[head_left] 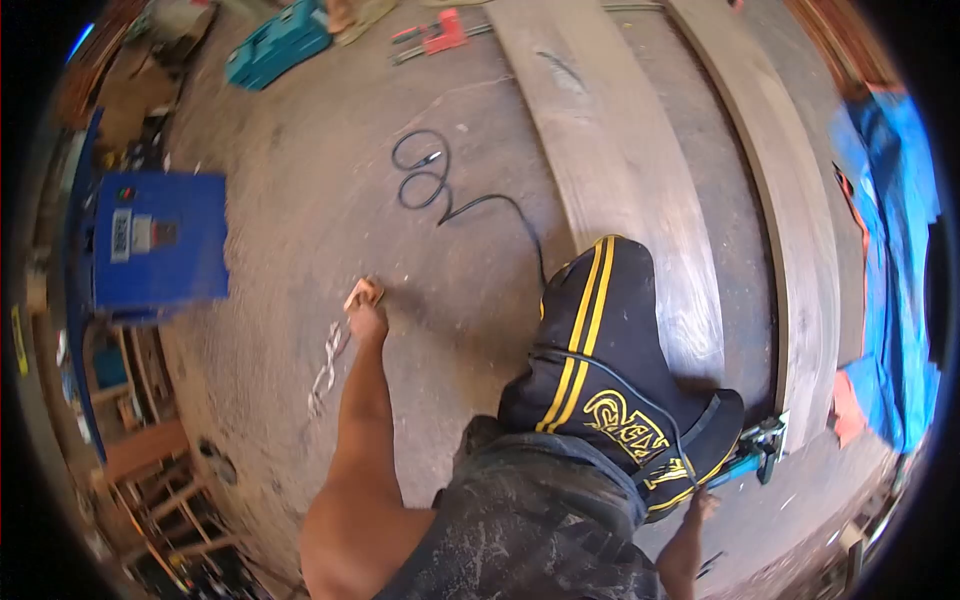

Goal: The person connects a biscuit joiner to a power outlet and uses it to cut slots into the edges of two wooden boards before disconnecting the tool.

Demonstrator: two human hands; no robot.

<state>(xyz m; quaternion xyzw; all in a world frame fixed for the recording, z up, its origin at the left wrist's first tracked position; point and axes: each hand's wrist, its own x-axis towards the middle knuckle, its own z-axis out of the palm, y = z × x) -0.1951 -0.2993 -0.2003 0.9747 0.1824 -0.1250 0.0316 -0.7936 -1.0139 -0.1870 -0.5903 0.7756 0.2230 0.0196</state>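
Note:
My left hand stretches forward over the floor, fingers closed around a small orange-tan piece whose kind does not show. Just below that hand lies a pale twisted strip. Down at my right side, my right hand is closed at the rear end of a teal power tool. The tool's dark metal head points at the near end of the narrower board. Its black cord crosses my black trouser leg with yellow stripes.
A wide plank and a narrower board run lengthwise on the right. Looped cable lies on the floor. A teal case and a red clamp are at the back, a blue machine left, a blue tarp right.

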